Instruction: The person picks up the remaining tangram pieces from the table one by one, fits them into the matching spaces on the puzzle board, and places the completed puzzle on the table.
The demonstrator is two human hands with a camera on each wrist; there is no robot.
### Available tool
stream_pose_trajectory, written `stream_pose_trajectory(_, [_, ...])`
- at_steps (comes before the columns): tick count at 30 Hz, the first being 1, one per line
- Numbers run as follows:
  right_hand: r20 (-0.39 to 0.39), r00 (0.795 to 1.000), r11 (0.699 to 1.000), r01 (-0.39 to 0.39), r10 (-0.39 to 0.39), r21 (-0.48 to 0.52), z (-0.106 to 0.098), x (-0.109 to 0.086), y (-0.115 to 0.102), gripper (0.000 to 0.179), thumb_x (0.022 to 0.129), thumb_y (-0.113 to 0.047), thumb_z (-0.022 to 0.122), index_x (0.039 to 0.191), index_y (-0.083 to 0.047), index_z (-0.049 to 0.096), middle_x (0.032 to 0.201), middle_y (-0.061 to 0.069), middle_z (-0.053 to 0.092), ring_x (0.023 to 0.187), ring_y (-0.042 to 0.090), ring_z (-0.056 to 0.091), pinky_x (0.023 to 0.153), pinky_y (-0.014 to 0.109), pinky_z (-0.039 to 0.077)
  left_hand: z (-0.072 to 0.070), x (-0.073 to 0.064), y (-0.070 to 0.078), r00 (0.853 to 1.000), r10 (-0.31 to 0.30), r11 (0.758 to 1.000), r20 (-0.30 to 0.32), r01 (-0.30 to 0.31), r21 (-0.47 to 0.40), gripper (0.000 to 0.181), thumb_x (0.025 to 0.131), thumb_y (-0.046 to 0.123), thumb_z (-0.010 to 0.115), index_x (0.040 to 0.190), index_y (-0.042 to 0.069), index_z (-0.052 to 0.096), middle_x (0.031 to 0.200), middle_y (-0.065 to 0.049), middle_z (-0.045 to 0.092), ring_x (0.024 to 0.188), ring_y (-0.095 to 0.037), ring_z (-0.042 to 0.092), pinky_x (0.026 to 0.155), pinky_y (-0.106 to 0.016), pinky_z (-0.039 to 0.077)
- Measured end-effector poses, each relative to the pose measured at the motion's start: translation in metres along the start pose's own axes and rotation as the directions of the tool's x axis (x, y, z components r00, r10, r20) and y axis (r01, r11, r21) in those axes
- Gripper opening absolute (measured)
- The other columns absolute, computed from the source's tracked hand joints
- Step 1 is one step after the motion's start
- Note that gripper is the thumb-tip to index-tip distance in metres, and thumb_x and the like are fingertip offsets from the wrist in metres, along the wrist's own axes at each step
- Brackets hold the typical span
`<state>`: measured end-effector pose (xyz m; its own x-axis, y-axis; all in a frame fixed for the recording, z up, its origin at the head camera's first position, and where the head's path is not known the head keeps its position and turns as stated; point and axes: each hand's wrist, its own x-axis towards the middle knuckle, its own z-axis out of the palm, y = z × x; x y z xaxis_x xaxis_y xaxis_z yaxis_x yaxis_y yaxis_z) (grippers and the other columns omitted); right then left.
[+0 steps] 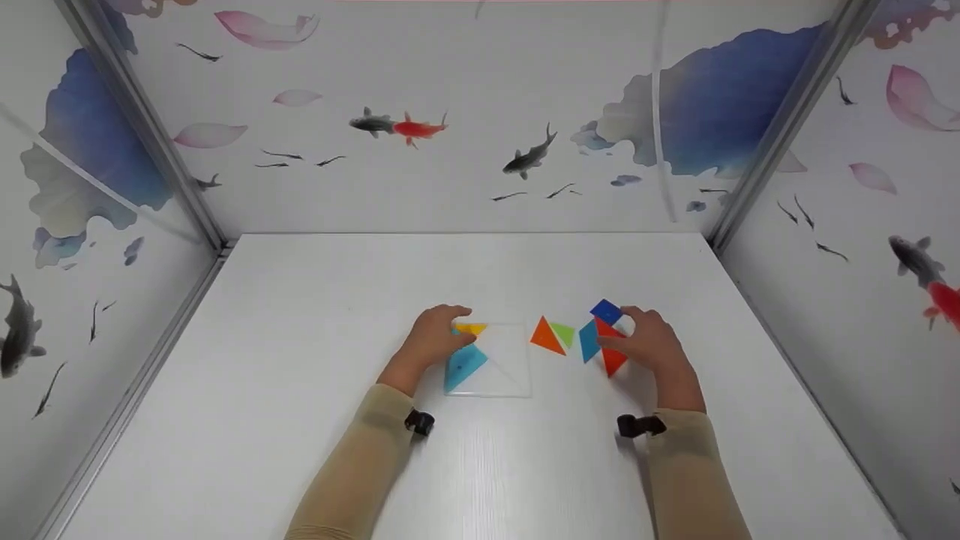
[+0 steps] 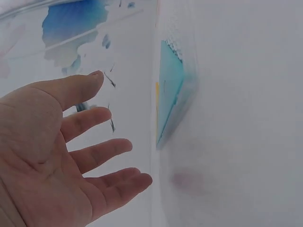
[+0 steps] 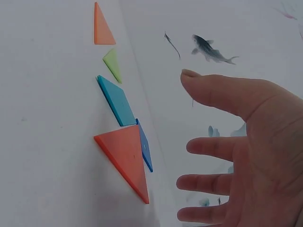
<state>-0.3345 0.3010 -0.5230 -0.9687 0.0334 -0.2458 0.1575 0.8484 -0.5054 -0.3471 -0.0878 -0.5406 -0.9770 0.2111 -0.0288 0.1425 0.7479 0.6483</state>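
Note:
A clear square tangram tray (image 1: pixel 510 379) lies on the white table. Inside its left part are a light blue triangle (image 1: pixel 463 367) and a small yellow triangle (image 1: pixel 472 329). My left hand (image 1: pixel 437 334) hovers over the tray's upper left corner, fingers spread and holding nothing. To the right of the tray lie an orange triangle (image 1: pixel 546 337), a green triangle (image 1: pixel 564 333), a teal parallelogram (image 1: pixel 589 342), a dark blue square (image 1: pixel 604 310) and a red triangle (image 3: pixel 128 158). Over the red one hangs my right hand (image 1: pixel 651 341), its palm bare and fingers apart in the right wrist view.
White walls printed with fish and petals enclose the table (image 1: pixel 337 465) at the back (image 1: pixel 465 187) and both sides. Dark wrist cameras, left (image 1: pixel 419 422) and right (image 1: pixel 637 426), sit at the beige sleeve cuffs.

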Motion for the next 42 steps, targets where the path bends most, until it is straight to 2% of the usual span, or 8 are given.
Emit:
stream_pose_trajectory(6, [0.029,0.998,0.998,-0.053,0.053,0.019,0.001,0.004,0.006,0.096,0.093,-0.053,0.074,0.166,-0.009,0.031,0.168,0.032,0.027,0.153,0.053,0.03,0.121,0.068,0.039,0.0,-0.005,0.007,1.0,-0.009,1.0,0.025,0.009,0.018,0.052,0.096,0.02,0.079,0.146,0.019,0.066,0.158,-0.01,0.057,0.151,-0.036,0.046,0.128,-0.053,0.037])
stream_pose_trajectory(14, [0.056,0.995,0.995,-0.086,0.084,0.046,0.001,0.006,0.013,0.095,0.092,-0.05,0.077,0.166,-0.011,0.033,0.168,0.03,0.03,0.153,0.051,0.032,0.121,0.068,0.04,0.005,-0.003,-0.003,0.998,-0.027,0.998,0.048,0.029,-0.053,0.053,0.089,0.009,0.084,0.14,0.017,0.071,0.155,-0.008,0.059,0.149,-0.033,0.048,0.126,-0.05,0.04])
stream_pose_trajectory(24, [0.053,0.996,0.996,-0.074,0.072,0.039,0.0,0.007,0.018,0.092,0.092,-0.048,0.077,0.164,-0.009,0.035,0.163,0.03,0.038,0.15,0.05,0.038,0.119,0.067,0.042,0.006,-0.003,-0.013,0.999,0.0,0.994,0.044,0.005,-0.109,0.056,0.082,0.002,0.087,0.135,0.012,0.074,0.145,-0.009,0.066,0.14,-0.032,0.058,0.121,-0.048,0.047])
stream_pose_trajectory(27, [0.05,0.997,0.997,-0.067,0.065,0.036,-0.001,0.006,0.018,0.09,0.093,-0.047,0.076,0.163,-0.008,0.036,0.161,0.031,0.04,0.148,0.05,0.039,0.118,0.066,0.044,0.007,-0.002,-0.016,0.999,0.036,0.991,0.041,-0.03,-0.128,0.056,0.081,0.0,0.087,0.134,0.01,0.074,0.143,-0.009,0.068,0.134,-0.031,0.061,0.117,-0.047,0.051])
stream_pose_trajectory(32, [0.043,0.998,0.998,-0.054,0.053,0.029,-0.004,0.004,0.018,0.087,0.094,-0.043,0.076,0.162,-0.006,0.038,0.159,0.031,0.043,0.145,0.05,0.042,0.116,0.064,0.046,0.007,0.001,-0.018,0.992,0.092,0.991,0.082,-0.084,-0.102,0.053,0.079,0.0,0.089,0.13,0.006,0.075,0.144,-0.011,0.067,0.136,-0.033,0.061,0.117,-0.047,0.051])
stream_pose_trajectory(37, [0.041,0.996,0.995,-0.084,0.081,0.057,-0.004,0.003,0.016,0.084,0.093,-0.04,0.078,0.16,-0.006,0.041,0.158,0.03,0.045,0.142,0.048,0.046,0.115,0.061,0.05,0.006,0.001,-0.018,0.984,0.097,0.995,0.146,-0.093,-0.036,0.045,0.083,0.005,0.088,0.126,0.003,0.076,0.15,-0.011,0.064,0.146,-0.036,0.053,0.124,-0.05,0.043])
stream_pose_trajectory(42, [0.03,0.993,0.992,-0.112,0.11,0.064,-0.002,0.002,0.013,0.079,0.093,-0.038,0.078,0.155,-0.003,0.046,0.153,0.03,0.05,0.136,0.047,0.051,0.112,0.059,0.052,0.004,0.002,-0.018,0.982,0.089,0.996,0.165,-0.09,-0.005,0.042,0.086,0.008,0.087,0.126,0.003,0.076,0.153,-0.009,0.062,0.149,-0.036,0.048,0.127,-0.05,0.039])
